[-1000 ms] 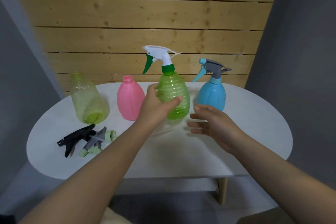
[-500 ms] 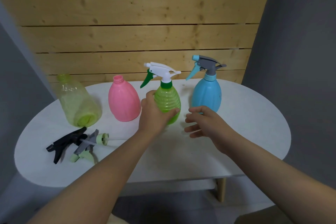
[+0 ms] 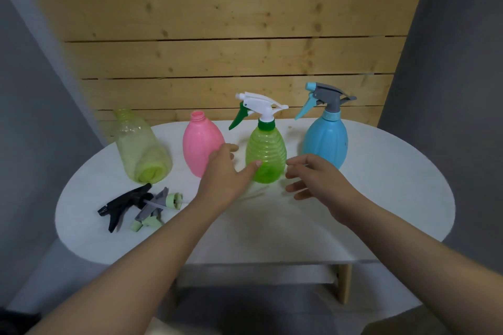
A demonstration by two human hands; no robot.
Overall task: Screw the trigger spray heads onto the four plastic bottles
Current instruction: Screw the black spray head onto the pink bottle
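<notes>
A green bottle with a white and green spray head stands upright at the table's middle. To its right a blue bottle carries a grey and blue head. A pink bottle and a pale yellow-green bottle stand at the left with bare necks. Two loose spray heads lie at the front left: a black one and a grey and light green one. My left hand is open just left of the green bottle, thumb tip at its side. My right hand hovers open to its right.
The white oval table stands against a wooden plank wall. Grey curtains hang on both sides. A wooden table leg shows under the front right edge.
My left hand set the green bottle down on the table and opened off it. My right hand stayed open beside it. The view shifted slightly.
</notes>
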